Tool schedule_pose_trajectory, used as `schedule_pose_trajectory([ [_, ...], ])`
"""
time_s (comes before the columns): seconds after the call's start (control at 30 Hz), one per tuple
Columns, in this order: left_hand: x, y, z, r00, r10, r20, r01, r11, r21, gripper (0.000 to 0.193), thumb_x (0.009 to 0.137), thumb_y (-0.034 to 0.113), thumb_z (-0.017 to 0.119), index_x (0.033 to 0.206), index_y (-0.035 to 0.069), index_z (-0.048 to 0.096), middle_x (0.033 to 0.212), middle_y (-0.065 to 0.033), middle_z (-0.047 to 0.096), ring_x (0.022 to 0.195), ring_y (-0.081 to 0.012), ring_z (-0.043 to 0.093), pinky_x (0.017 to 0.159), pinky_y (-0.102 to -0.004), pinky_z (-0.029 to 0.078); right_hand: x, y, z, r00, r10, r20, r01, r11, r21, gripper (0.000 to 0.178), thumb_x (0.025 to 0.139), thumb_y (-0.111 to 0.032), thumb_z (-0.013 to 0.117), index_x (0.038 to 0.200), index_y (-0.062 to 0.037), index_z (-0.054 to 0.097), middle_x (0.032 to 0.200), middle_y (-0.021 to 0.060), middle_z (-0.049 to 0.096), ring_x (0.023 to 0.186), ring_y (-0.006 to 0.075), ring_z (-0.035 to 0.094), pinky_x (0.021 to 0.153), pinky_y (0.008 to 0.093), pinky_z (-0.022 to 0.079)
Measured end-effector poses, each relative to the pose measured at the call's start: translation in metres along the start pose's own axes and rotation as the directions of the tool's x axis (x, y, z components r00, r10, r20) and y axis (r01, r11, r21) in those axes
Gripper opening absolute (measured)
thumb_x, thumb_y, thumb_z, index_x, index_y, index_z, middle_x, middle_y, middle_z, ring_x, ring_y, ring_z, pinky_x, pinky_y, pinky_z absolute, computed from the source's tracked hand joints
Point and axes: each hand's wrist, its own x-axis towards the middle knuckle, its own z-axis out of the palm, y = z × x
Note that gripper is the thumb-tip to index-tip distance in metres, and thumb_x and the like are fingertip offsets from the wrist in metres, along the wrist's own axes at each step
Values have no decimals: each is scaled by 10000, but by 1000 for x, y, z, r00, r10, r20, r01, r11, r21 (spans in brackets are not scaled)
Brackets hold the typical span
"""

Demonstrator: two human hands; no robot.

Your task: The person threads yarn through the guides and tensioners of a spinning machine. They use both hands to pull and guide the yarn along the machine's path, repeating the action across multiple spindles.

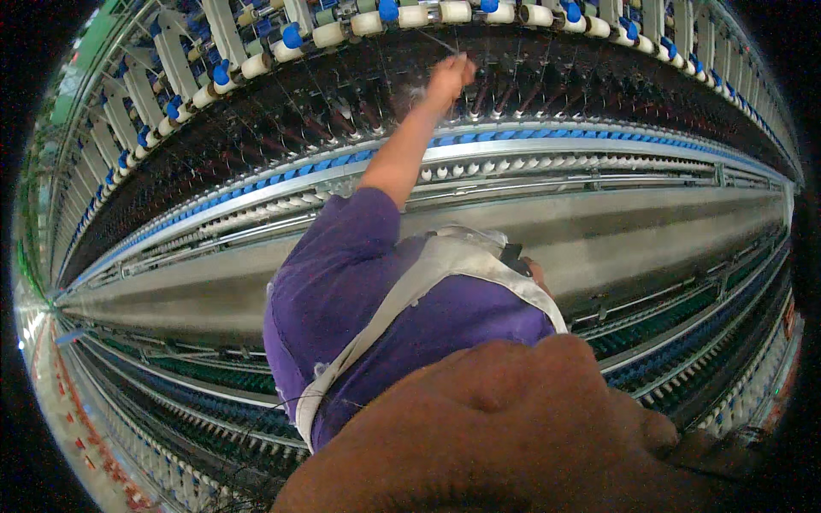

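Note:
My left hand (pixel 451 79) reaches far out over the dark band of a spinning frame. Its fingers are closed in a pinch. A thin pale strand of yarn (pixel 439 40) runs from the fingertips up toward the white rollers (pixel 455 12); it is fine and a little blurred. Below and beside this hand stands a row of dark spindles (pixel 479 101) with pale tips. Only a sliver of my right hand (pixel 536 274) shows at my waist, beside a black object (pixel 515 258) whose kind is unclear. The fingers of that hand are hidden.
Blue caps (pixel 292 36) sit between the rollers. A blue strip and metal rail (pixel 547 137) run along the frame, with white bobbin-like pieces (pixel 505 164) beneath. Behind the grey aisle floor (pixel 650 222), a second machine row (pixel 658 376) curves along the near side.

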Motion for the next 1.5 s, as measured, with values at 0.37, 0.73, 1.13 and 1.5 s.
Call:
schedule_pose_trajectory([
  [0.37, -562, -279, -27, 794, -581, -176, 469, 402, 786, 231, 878, 129, 512, 1046, 74, 661, 1066, -166, 682, 902, -355, 644, 763, -458, 504, 108, -56, -172, 945, -187, 268, 273, 904, -330, 269, 882, -322, 610, 944, -69, 679, 923, 176, 686, 859, 386, 651, 765, 485, 524],
  [0.73, -591, -281, 19, 748, -617, -242, 621, 523, 584, 277, 894, 178, 531, 1121, 85, 659, 1083, -183, 680, 956, -376, 643, 796, -444, 516, 189, -498, -243, 691, -720, -66, 688, 682, -248, 483, 917, -451, 587, 1201, -61, 593, 1215, 178, 612, 1033, 354, 641, 828, 452, 539],
  [1.13, -204, -68, -54, 867, 351, -354, -193, 891, 411, 339, 995, 316, 539, 1147, 35, 653, 711, -52, 620, 641, -109, 575, 596, -279, 473, 148, -373, -148, 678, -590, 439, 734, 569, -370, 343, 930, -332, 494, 849, -71, 702, 840, 174, 694, 803, 375, 675, 709, 504, 538],
  [1.5, -65, -36, -33, 903, -100, -418, 32, 985, -167, 320, 1008, 361, 532, 919, 77, 649, 575, 7, 434, 462, -102, 361, 436, -277, 313, 121, -183, -143, 804, -552, 220, 591, 784, -191, 248, 875, -297, 562, 893, -93, 703, 882, 173, 673, 784, 379, 646, 729, 477, 517],
])
